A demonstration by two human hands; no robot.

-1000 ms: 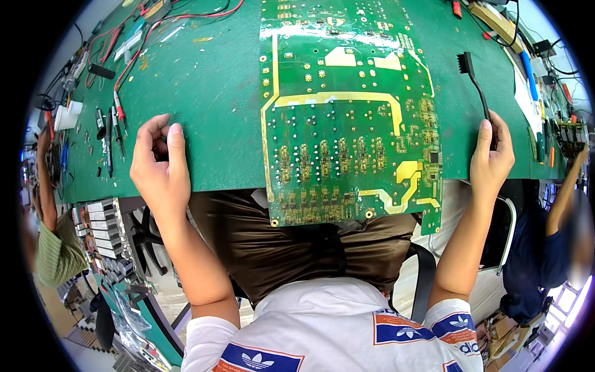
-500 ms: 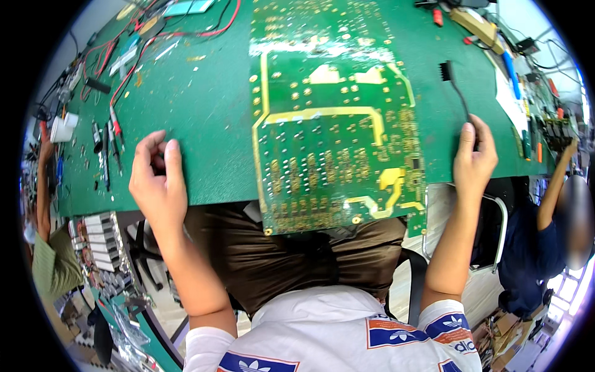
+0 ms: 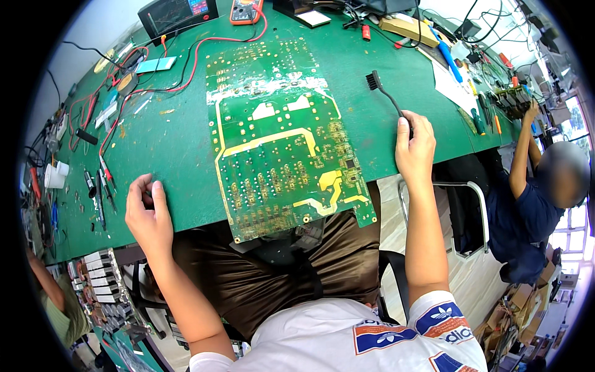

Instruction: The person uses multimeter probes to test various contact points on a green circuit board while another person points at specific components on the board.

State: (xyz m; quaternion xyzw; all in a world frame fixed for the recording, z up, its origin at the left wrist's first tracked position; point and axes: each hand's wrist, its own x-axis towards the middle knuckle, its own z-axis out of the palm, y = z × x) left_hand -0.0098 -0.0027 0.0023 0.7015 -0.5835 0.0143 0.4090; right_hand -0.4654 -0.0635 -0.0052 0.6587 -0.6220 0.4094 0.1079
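Observation:
A large green circuit board with gold traces lies on the bench, its near end jutting past the front edge over my lap. A shiny band crosses its far part. To its right, my right hand is closed around the handle of a small black brush, whose bristle head points away from me, off the board. My left hand rests at the bench edge left of the board, apart from it. Its fingers are loosely curled with the thumb apart, and nothing shows in them.
The green bench holds red and black leads, an orange multimeter and a dark screened instrument at the back. Pen-like probes lie at left. Screwdrivers and white paper lie at right. A co-worker works at far right.
The whole view has shifted and tilted, bringing the multimeter and instrument at the back into sight. Both hands keep about the same pose, with the brush still in my right hand.

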